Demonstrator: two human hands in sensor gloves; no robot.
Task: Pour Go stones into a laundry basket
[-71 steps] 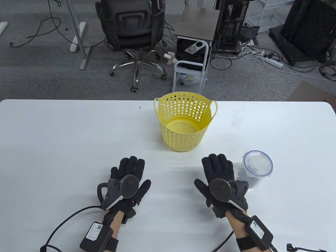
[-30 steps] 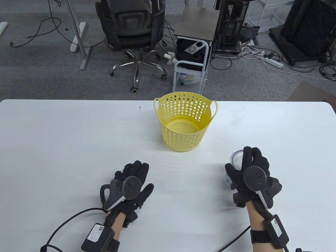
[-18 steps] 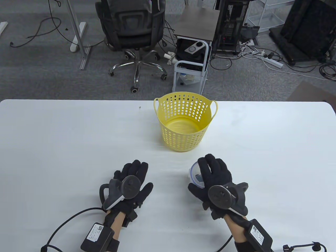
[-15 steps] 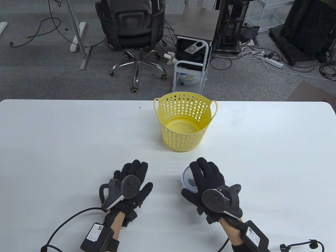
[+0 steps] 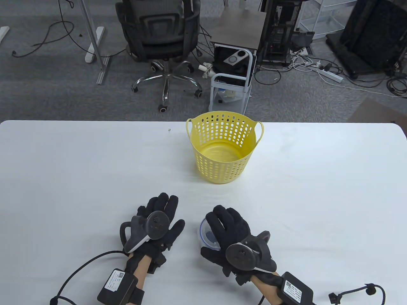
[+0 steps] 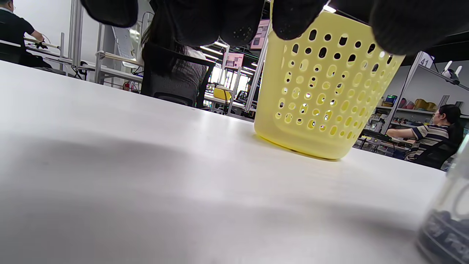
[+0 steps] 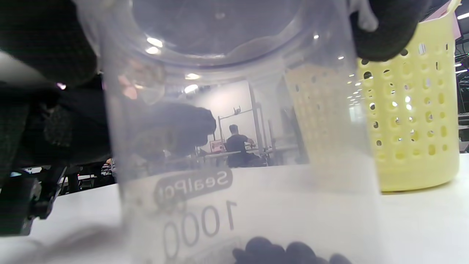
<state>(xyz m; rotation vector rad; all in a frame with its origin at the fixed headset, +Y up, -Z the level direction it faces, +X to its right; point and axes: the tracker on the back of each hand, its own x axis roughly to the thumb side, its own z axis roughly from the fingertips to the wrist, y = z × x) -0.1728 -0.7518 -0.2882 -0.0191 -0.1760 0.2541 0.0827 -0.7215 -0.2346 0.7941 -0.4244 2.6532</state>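
A yellow perforated laundry basket (image 5: 225, 146) stands upright near the table's far edge; it also shows in the left wrist view (image 6: 322, 88) and the right wrist view (image 7: 410, 110). My right hand (image 5: 229, 235) grips a clear lidded jar (image 5: 206, 234) from above, near the front middle of the table. The jar (image 7: 234, 146) holds dark Go stones (image 7: 285, 253) at its bottom. My left hand (image 5: 160, 219) is open, palm down and empty, just left of the jar. The jar's edge shows in the left wrist view (image 6: 449, 216).
The white table (image 5: 79, 171) spreads wide on both sides of the basket. A tiny speck (image 5: 169, 130) lies left of the basket. Glove cables (image 5: 76, 270) trail off the front edge. An office chair (image 5: 162, 38) and a cart (image 5: 233, 63) stand beyond the table.
My right hand took hold of the jar at the right of the table and carried it left and nearer to me, beside my left hand. The left hand barely moved.
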